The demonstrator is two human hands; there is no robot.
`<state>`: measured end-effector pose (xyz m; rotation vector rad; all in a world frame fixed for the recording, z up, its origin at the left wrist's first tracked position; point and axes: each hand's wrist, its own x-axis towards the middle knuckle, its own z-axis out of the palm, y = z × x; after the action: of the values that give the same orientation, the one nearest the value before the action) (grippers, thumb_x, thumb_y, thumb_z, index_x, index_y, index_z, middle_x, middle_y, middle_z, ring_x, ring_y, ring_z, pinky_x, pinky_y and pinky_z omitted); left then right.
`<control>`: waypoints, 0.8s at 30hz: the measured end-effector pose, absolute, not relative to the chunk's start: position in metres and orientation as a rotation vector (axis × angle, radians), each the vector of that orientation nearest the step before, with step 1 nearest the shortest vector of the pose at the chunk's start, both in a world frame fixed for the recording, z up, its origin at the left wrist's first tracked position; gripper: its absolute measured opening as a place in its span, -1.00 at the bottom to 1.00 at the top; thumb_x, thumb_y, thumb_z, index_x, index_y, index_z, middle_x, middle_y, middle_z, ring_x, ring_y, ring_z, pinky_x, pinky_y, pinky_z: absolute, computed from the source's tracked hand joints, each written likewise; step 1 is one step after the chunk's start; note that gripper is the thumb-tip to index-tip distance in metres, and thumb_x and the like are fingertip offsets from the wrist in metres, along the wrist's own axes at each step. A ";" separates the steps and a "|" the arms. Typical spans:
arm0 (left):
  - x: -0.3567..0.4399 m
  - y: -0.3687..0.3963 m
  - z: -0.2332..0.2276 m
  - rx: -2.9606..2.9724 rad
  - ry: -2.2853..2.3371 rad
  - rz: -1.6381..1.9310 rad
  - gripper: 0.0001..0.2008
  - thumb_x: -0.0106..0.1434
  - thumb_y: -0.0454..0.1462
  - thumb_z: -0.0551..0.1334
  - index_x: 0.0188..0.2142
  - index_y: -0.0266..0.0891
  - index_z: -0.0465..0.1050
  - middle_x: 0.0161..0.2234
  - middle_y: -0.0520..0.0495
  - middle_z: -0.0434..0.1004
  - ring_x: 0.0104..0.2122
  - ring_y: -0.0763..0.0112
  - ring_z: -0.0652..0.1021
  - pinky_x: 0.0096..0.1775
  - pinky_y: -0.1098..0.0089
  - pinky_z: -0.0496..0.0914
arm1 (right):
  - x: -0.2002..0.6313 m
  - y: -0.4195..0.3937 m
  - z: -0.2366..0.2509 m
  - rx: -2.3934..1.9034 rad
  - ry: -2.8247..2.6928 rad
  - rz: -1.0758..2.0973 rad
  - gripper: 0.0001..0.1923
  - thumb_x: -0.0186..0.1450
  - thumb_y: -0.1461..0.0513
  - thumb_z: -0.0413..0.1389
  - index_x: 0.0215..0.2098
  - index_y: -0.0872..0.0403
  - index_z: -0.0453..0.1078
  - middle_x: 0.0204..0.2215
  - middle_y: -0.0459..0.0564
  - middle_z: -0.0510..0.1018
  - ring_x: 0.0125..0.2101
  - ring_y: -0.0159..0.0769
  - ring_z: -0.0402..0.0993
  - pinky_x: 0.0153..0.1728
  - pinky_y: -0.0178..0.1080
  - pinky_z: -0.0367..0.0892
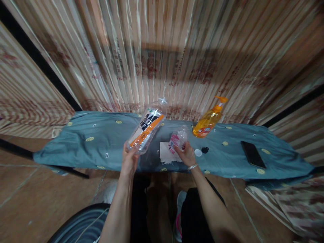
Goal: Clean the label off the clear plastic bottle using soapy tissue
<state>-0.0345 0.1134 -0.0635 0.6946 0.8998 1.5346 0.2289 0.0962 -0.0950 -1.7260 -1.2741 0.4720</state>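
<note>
Your left forearm (117, 202) runs up from the near side, to the left of the white cloth (165, 157), wrist fairly straight. Your left grip (130, 158) is closed on the bottom end of the large clear bottle (148, 126), thumb laid over its side. That bottle leans, base in your palm, neck pointing away from you and to the right, so its top sits beyond the cloth; silver, orange and black label faces up. Your right forearm (211, 195) slants in from the near right of the cloth, silver bracelet (193, 166) at the wrist, hand angled left. Your right grip (186, 153) is gripping the small clear bottle (179, 138) low down, thumb on its pink label. Small bottle is over the far right part of the cloth, tilted, upper end away from you; can't tell if it touches the cloth. Right of the cloth on the desk (88, 152): a white disc (197, 153), then a small black piece (205, 150) just beside it. Pump bottle (206, 123) with orange liquid is farther back, right of the cloth. Black phone (253, 154) lies well to the cloth's right.
</note>
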 end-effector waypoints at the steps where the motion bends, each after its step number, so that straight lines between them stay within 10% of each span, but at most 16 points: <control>1: -0.035 0.112 -0.062 0.678 0.881 1.527 -0.66 0.44 -0.12 0.36 0.12 -0.23 0.52 0.06 -0.17 0.61 -0.07 0.19 0.66 -0.06 0.09 0.61 | 0.229 0.097 -0.096 -1.728 -1.281 0.458 -0.54 0.16 -0.17 0.27 -0.31 -0.10 0.22 -0.53 -0.10 0.54 -0.47 -0.09 0.55 -0.42 -0.14 0.38; 10: -0.039 0.096 -0.048 0.515 0.855 1.576 -0.41 -0.17 0.05 0.60 -0.17 -0.14 0.63 -0.23 -0.05 0.73 -0.31 0.18 0.69 -0.38 0.24 0.63 | 0.226 0.097 -0.094 -1.751 -1.328 0.468 -0.55 0.15 -0.19 0.20 -0.30 -0.11 0.18 -0.53 -0.11 0.50 -0.46 -0.09 0.52 -0.41 -0.17 0.31; 24: -0.046 0.089 -0.044 0.409 0.937 1.673 -0.51 -0.14 0.05 0.52 -0.27 -0.13 0.60 -0.37 0.01 0.71 -0.47 0.25 0.65 -0.60 0.39 0.51 | 0.220 0.097 -0.094 -1.761 -1.386 0.358 -0.56 0.17 -0.17 0.20 -0.23 -0.09 0.25 -0.47 -0.08 0.57 -0.45 -0.08 0.57 -0.43 -0.18 0.34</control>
<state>-0.0463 0.0892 -0.0437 0.4093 0.9368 1.6731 0.2204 0.0966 -0.0936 -1.7610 -1.3863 0.3578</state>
